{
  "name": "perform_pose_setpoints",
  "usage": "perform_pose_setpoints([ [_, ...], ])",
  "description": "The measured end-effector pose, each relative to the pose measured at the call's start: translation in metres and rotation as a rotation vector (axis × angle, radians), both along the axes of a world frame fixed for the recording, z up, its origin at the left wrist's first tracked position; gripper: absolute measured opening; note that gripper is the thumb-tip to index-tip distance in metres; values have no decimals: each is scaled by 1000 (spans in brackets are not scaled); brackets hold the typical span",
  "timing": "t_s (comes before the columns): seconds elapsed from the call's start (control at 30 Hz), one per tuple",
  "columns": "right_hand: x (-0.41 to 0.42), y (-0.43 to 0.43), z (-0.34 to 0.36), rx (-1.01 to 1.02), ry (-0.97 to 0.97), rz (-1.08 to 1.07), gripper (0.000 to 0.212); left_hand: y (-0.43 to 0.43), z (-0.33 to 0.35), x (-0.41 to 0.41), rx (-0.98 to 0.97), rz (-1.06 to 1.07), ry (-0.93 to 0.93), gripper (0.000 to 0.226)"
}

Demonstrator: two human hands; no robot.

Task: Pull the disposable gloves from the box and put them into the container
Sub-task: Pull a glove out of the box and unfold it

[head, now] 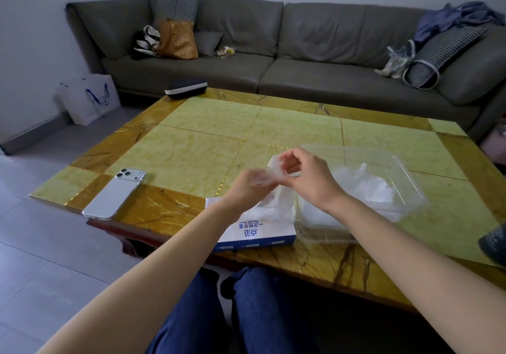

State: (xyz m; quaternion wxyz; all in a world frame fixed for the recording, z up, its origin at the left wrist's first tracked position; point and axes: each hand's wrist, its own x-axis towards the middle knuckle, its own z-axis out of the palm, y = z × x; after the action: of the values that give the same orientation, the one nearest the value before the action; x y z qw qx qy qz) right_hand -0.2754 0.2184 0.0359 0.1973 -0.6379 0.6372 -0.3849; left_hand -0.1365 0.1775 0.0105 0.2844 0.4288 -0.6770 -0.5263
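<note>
A white and blue glove box (254, 230) lies flat near the table's front edge. Above it, a thin clear disposable glove (273, 174) is stretched between both hands, its lower part trailing down to the box. My left hand (247, 184) pinches the glove's left end. My right hand (306, 173) pinches its upper right part with curled fingers. To the right of the box stands a clear plastic container (408, 178) holding several crumpled gloves (364, 181).
A white phone (115, 193) lies face down at the table's left front. A dark case (186, 88) sits at the far left edge. A dark object (494, 240) shows at the right. A grey sofa (273, 74) stands behind the marble table (208, 145).
</note>
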Motion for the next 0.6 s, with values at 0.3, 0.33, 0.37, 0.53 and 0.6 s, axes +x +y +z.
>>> perform_pose_setpoints([
  [0.3, -26, 5, -4, -28, 34, -82, 25, -21, -29, 39, 68, 318, -165, 5],
  [0.33, -28, 5, -6, -22, 41, -85, 24, -22, -32, 43, 69, 343, -184, 5],
  [0.37, -29, 5, -7, -17, 57, -82, 23, -23, -34, 44, 52, 365, -194, 5],
  [0.53, -28, 5, -14, 5, 172, -30, 29, -15, -25, 38, -376, 346, -213, 21],
  [0.6, -26, 5, -15, 14, 193, -14, 30, -6, -23, 34, -541, 182, -285, 31],
])
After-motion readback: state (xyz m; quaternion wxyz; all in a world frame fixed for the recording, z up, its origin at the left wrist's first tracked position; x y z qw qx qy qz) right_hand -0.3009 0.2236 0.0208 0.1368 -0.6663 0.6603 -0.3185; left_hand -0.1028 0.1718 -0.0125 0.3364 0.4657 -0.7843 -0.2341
